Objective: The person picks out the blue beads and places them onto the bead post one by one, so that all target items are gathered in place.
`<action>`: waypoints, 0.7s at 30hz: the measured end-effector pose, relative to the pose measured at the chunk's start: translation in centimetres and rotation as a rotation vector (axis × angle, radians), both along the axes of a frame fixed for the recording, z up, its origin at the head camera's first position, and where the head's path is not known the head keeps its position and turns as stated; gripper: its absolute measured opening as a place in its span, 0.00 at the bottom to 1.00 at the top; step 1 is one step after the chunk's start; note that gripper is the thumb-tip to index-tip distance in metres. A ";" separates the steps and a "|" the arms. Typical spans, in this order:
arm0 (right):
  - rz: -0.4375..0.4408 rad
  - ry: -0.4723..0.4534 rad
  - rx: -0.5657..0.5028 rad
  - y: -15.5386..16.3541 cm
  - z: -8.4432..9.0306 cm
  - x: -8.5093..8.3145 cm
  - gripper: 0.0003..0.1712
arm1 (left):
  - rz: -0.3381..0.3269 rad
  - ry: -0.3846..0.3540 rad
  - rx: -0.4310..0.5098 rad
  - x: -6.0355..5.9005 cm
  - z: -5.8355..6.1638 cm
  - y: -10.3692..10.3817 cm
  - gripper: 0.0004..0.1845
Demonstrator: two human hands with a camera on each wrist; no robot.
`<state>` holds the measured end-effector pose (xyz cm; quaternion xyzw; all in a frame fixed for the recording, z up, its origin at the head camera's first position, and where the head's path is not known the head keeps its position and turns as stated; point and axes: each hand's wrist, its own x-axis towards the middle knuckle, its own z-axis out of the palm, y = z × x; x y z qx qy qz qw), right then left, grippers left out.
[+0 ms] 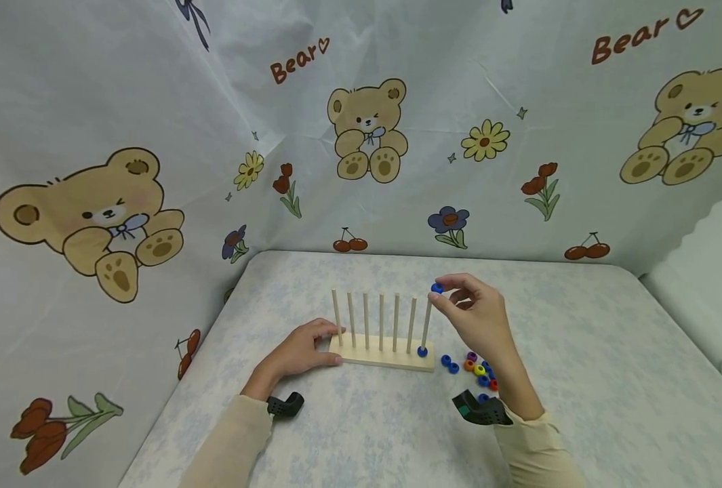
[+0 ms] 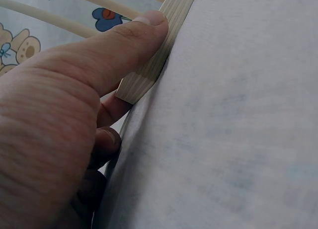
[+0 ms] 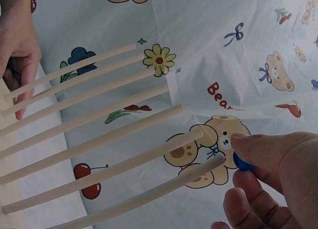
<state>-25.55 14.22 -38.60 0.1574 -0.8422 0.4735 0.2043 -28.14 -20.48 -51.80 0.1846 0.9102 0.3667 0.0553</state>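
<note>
A light wooden peg stand with a row of several upright rods stands on the table. My left hand grips its left end, thumb along the front edge of the base and other fingers behind. My right hand pinches a blue bead between thumb and index finger at the top of the rightmost rod. In the right wrist view the held bead is right by that rod's tip; whether it is threaded, I cannot tell. Another blue bead sits at the foot of the same rod.
Loose beads lie right of the stand: two blue beads close to it, then a cluster with a yellow bead, orange, purple, red and blue ones, partly behind my right wrist. A bear-printed cloth hangs behind the pale table.
</note>
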 end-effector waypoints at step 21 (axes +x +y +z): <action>0.030 0.009 0.028 -0.6 -0.3 0.1 0.16 | -0.018 0.020 -0.005 0.1 0.2 0.0 0.33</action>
